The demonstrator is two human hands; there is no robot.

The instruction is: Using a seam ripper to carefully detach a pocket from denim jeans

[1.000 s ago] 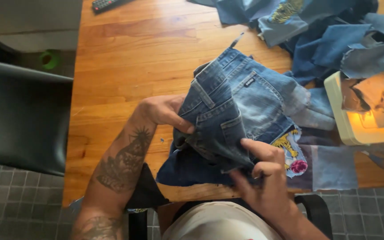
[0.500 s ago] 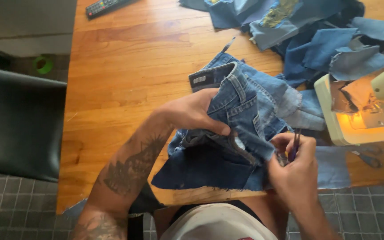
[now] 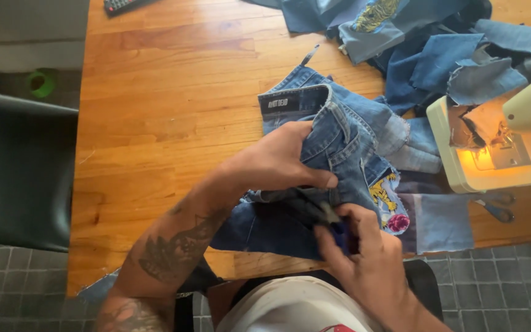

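Here the left hand (image 3: pixel 275 163) lies closed over the folded waistband of the denim jeans (image 3: pixel 339 147), thumb pressed along the fold, pinning the cloth on the wooden table (image 3: pixel 167 104). Just below that grip the right hand (image 3: pixel 370 264) is pinched tight around a small dark tool (image 3: pixel 333 222) set against the denim. Right of both hands stands a cream sewing machine (image 3: pixel 499 147), with denim scraps (image 3: pixel 450 55) beyond it.

Blue denim jeans (image 3: pixel 339 141) with a tiger-and-rose patch (image 3: pixel 390 206), honey-brown table (image 3: pixel 173 110).
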